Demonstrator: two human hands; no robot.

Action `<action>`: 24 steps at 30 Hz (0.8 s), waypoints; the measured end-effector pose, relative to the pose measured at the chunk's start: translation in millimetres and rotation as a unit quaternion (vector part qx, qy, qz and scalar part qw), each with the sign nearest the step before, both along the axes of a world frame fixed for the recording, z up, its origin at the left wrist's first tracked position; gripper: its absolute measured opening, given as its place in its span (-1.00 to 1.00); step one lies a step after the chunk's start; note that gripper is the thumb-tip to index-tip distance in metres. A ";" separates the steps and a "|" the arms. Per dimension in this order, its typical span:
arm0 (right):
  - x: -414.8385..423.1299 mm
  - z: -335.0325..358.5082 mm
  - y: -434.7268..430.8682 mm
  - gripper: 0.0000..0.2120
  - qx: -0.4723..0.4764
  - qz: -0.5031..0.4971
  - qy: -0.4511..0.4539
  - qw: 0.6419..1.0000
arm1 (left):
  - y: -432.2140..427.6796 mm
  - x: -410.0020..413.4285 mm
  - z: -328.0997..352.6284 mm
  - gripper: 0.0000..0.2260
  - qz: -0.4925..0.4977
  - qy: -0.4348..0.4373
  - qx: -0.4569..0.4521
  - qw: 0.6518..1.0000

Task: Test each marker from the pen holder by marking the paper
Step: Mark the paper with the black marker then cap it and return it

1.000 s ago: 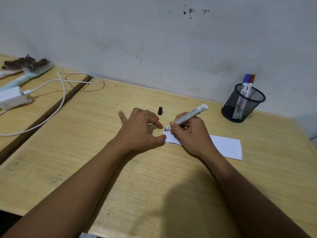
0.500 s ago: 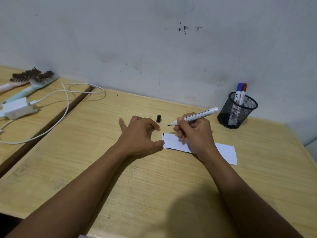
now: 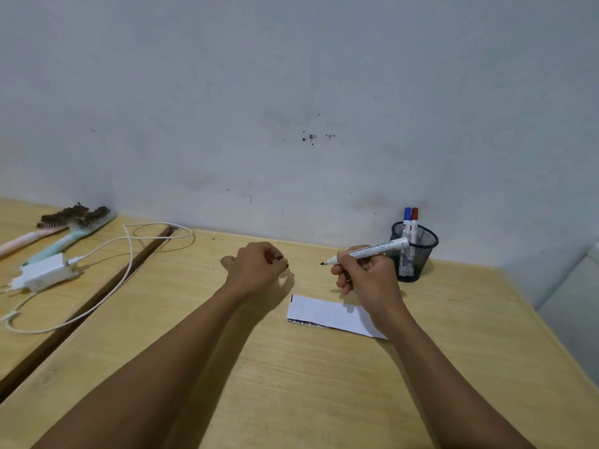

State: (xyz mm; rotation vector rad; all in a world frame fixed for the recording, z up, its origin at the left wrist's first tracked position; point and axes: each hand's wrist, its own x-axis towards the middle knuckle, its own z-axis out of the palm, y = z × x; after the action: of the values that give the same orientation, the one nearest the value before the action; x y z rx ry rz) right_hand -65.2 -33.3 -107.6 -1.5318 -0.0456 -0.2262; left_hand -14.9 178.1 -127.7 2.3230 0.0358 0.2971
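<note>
My right hand (image 3: pixel 366 280) grips a white marker (image 3: pixel 376 249), uncapped, its black tip pointing left and lifted off the table just beyond the paper. The white paper strip (image 3: pixel 324 314) lies flat, with a black stroke at its left edge and marks along its near edge. My left hand (image 3: pixel 259 267) is curled to the left of the marker tip, fingertips pinched on a small dark piece that looks like the black cap (image 3: pixel 286 263), mostly hidden. The black mesh pen holder (image 3: pixel 418 257) stands by the wall, holding a blue-capped marker (image 3: pixel 407 218) and a red-capped marker (image 3: pixel 414 220).
A white charger (image 3: pixel 45 273) with a looping white cable (image 3: pixel 129 251) lies on the neighbouring table at left, beside two brushes (image 3: pixel 74 222). A dark gap (image 3: pixel 97 296) separates the two wooden tabletops. The wall runs close behind the holder.
My right hand lifted the marker off the paper and drew back to the right. My left hand left the paper's edge and closed over the spot where the black cap lay.
</note>
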 end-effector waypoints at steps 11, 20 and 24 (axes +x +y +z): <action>-19.2 42.3 -25.6 -0.85 0.061 -0.005 -0.015 0.998 | -46.8 -47.3 61.4 -0.90 -0.205 0.006 -0.269 0.941; -43.7 57.6 -57.5 -0.79 0.051 0.022 -0.030 0.998 | -96.8 -70.4 80.3 -0.93 -0.244 -0.093 -0.229 0.938; -41.5 59.8 -73.7 -0.76 0.093 -0.005 -0.019 0.995 | -124.3 -69.9 84.4 -0.92 -0.222 -0.207 -0.152 0.941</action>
State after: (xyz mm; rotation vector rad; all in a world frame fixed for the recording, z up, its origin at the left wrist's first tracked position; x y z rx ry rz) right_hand -106.7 -107.0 -47.8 -1.3418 -0.0458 -0.2616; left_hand -84.8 53.8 -43.3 1.8574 -0.6011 0.5023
